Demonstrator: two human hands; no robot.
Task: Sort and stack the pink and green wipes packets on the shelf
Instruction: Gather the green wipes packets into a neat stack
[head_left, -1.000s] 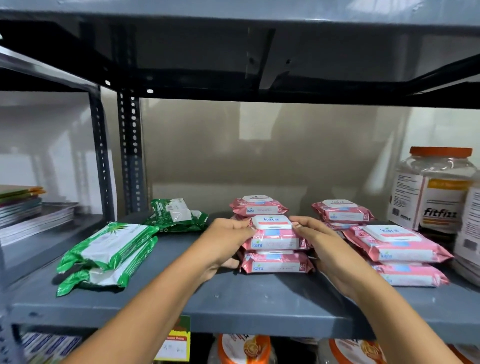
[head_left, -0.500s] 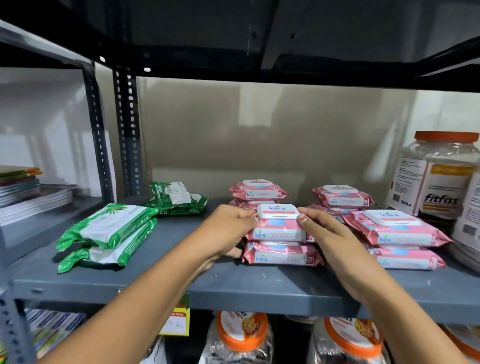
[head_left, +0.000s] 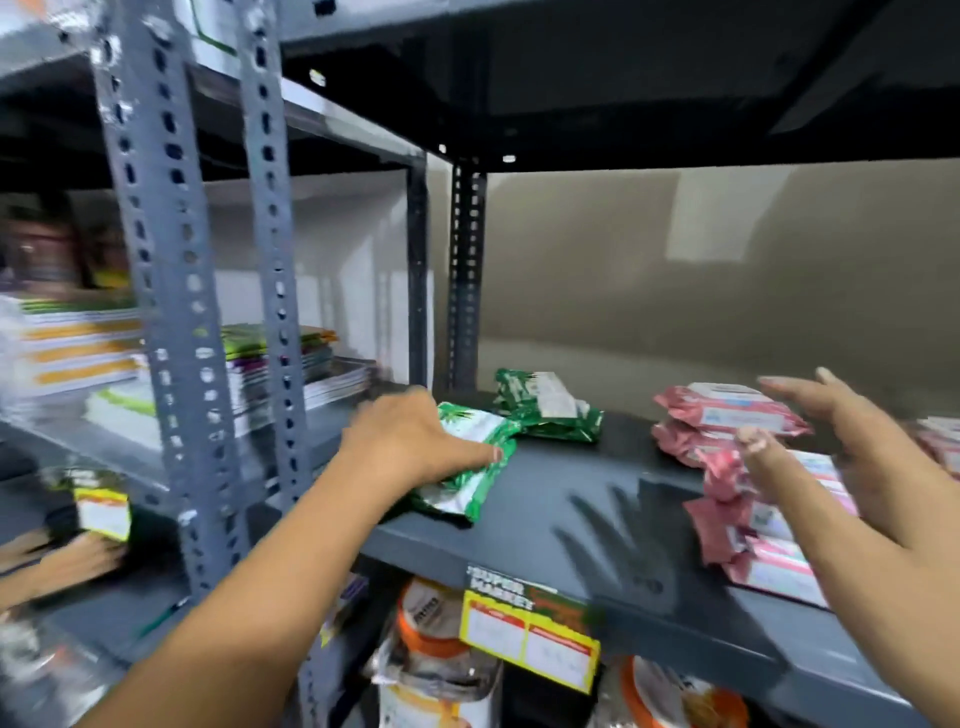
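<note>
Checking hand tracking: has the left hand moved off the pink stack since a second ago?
Yes. The left hand has gone left along the shelf, from the front pink stack onto the green packets.

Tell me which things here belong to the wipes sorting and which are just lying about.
Job:
green packets under the left hand
loose green packet behind
pink packets
left hand
right hand

Lying about:
books
jars on the lower shelf
yellow price tag
</note>
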